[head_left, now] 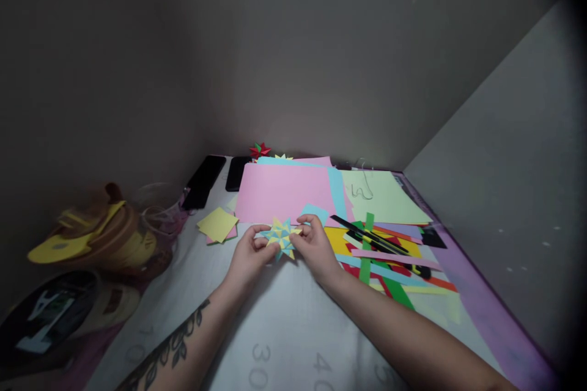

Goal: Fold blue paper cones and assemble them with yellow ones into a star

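A small folded paper star [281, 236] in yellow and light blue is held between both hands above a white cutting mat [275, 330]. My left hand [250, 256] pinches its left side with the fingers closed. On the star's right side my right hand [314, 247] is closed, thumb and fingers on its points. Just beyond the star lies a large pink paper sheet [284, 192], with a small blue paper piece [314, 212] by my right fingers.
Coloured paper strips [389, 256] and black scissors [373, 235] lie to the right, over blue and pale green sheets [385, 195]. Yellow squares [217, 223] sit to the left. Two dark phones [204, 180] and a red paper star [260, 149] lie at the back. Tape rolls [101, 238] are at far left.
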A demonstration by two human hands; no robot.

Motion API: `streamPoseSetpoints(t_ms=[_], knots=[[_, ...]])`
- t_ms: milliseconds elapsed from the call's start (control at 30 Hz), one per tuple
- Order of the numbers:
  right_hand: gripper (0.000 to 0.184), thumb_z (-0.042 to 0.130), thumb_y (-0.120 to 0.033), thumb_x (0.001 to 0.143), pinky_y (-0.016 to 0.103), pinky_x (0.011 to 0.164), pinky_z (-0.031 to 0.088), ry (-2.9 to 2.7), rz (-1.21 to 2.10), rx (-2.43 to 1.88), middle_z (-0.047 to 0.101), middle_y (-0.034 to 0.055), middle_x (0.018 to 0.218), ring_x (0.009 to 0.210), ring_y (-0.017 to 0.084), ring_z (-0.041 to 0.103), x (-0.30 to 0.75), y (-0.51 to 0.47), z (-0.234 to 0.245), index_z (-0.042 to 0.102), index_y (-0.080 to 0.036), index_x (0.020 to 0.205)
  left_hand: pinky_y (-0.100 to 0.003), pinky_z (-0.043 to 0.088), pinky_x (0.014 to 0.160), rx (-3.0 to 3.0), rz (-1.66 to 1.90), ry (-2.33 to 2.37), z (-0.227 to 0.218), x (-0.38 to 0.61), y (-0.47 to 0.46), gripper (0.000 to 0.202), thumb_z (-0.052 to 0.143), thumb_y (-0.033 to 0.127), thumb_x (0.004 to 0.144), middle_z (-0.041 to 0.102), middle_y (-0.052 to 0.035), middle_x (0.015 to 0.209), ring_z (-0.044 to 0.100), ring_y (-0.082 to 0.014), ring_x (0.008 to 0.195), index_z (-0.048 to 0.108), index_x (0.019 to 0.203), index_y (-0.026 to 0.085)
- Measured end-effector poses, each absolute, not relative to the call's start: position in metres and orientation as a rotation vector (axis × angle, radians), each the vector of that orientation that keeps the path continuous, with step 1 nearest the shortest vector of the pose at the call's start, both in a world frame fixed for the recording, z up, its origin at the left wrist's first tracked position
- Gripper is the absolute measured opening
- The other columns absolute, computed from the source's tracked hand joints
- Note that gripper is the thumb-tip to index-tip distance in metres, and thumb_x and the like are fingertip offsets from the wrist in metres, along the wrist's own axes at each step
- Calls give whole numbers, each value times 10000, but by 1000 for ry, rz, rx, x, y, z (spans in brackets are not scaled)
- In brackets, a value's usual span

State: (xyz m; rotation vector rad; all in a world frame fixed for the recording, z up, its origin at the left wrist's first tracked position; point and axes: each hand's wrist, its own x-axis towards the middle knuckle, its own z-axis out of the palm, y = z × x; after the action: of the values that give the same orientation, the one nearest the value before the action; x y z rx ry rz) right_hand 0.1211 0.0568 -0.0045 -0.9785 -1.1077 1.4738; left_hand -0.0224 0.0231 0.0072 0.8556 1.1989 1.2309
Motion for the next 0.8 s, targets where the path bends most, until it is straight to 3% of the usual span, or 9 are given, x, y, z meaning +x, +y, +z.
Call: streamPoseSetpoints(t_ms=[133, 333, 533, 700, 800], knots=[[417, 678, -246, 652, 234, 577, 422, -1165, 1503, -1001, 518, -49, 758, 622, 104, 523, 121, 56, -4, 443, -231, 996, -170, 305, 466, 947, 1241, 1245, 2, -23, 24, 365, 676, 239, 676, 464, 109, 529, 409, -60, 448, 451, 959, 188], [423, 649, -222, 645, 178, 423, 331, -1069, 1649, -985, 502, -110, 581, 426, 77, 444, 117, 54, 0, 392, -238, 980, -168, 294, 466, 1073, 1196, 1253, -6, -23, 22, 321, 625, 218, 718, 406, 121, 543, 408, -65, 467, 436, 978, 205], [426, 639, -219, 650, 174, 443, 361, -1045, 1654, -978, 558, -97, 618, 454, 81, 493, 116, 52, 3, 374, -239, 984, -177, 324, 482, 1061, 1167, 1261, 0, -26, 23, 423, 655, 242, 704, 502, 102, 557, 447, -75, 479, 425, 1056, 191], [424, 630, -193, 644, 172, 446, 366, -1165, 1547, -1110, 530, -97, 635, 469, 78, 493, 117, 53, 0, 407, -231, 1002, -182, 347, 495, 1016, 1167, 1286, 7, -25, 26, 526, 713, 240, 630, 550, 90, 536, 481, -85, 480, 436, 1071, 168], [414, 619, -194, 643, 181, 423, 364, -1168, 1477, -1155, 498, -107, 617, 434, 80, 469, 119, 56, -3, 384, -239, 980, -195, 377, 513, 983, 1187, 1246, 4, -25, 26, 490, 714, 276, 643, 557, 82, 530, 502, -94, 486, 454, 1044, 166]])
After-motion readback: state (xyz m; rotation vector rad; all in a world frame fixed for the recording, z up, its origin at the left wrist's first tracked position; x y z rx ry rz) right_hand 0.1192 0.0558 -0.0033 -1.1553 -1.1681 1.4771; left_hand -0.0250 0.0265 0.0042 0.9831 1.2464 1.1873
